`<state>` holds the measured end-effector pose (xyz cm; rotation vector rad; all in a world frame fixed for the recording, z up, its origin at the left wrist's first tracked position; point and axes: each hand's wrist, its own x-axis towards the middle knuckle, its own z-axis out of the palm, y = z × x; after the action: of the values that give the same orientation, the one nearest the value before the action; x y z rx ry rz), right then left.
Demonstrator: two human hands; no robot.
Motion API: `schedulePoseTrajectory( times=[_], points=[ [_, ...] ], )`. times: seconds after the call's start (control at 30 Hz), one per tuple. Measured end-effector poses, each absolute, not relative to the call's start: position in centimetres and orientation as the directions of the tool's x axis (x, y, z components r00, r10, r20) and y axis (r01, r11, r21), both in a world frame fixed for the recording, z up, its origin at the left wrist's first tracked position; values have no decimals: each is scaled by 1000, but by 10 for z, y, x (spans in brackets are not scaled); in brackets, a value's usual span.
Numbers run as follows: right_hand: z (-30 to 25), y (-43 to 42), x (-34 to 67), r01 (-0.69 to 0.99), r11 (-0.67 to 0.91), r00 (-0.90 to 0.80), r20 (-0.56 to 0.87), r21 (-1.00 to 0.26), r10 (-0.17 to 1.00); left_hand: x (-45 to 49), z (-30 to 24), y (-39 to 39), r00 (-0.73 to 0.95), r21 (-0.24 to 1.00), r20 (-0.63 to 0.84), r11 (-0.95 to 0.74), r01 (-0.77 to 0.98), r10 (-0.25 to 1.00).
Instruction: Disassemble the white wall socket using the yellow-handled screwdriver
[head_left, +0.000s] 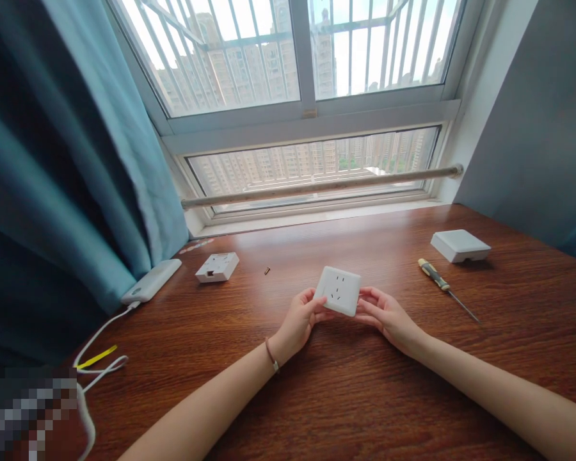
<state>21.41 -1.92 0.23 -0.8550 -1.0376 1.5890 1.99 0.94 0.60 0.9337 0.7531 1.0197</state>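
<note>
A white wall socket [338,291] with a five-hole face is held up over the brown table, its front tilted toward me. My left hand [303,315] grips its left edge, thumb on the front and fingers beneath. At the right edge, my right hand [383,315] has its fingers closed on the side and underside; the thumb is partly hidden. To the left lies a white box-like part [217,267] with an opening in its side. Small brass-coloured pieces, perhaps screws [267,271], rest between that part and the socket.
On the right lie a screwdriver [434,275] with a yellow-and-grey handle and a white square box [461,245]. A white power bank-like device [152,282] with a white cable [84,346] is by the blue curtain [139,192]. A yellow strip [97,356] lies beside the cable.
</note>
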Motion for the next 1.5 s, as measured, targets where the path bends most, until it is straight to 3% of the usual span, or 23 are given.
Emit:
schedulePoseTrajectory(
  times=[0.1,0.27,0.4,0.53,1.5],
  points=[
    [3,-19,215,-357,-143,-211,-69,-923,975,13,9,21,233,891,-104,195,-409,967],
    [2,-18,217,-354,-163,-177,-105,-921,979,-28,20,61,-124,887,-94,27,-461,988],
    [1,-18,218,-340,-172,-207,-105,-925,973,-81,21,98,-402,896,-102,-91,-434,910],
    [0,-18,218,-334,-168,-223,-95,-927,970,-124,14,119,-544,903,-149,-112,-416,826],
    [-2,-17,218,-314,-175,-238,-101,-933,966,-150,-7,139,-577,925,-204,-37,-377,791]
  ],
)
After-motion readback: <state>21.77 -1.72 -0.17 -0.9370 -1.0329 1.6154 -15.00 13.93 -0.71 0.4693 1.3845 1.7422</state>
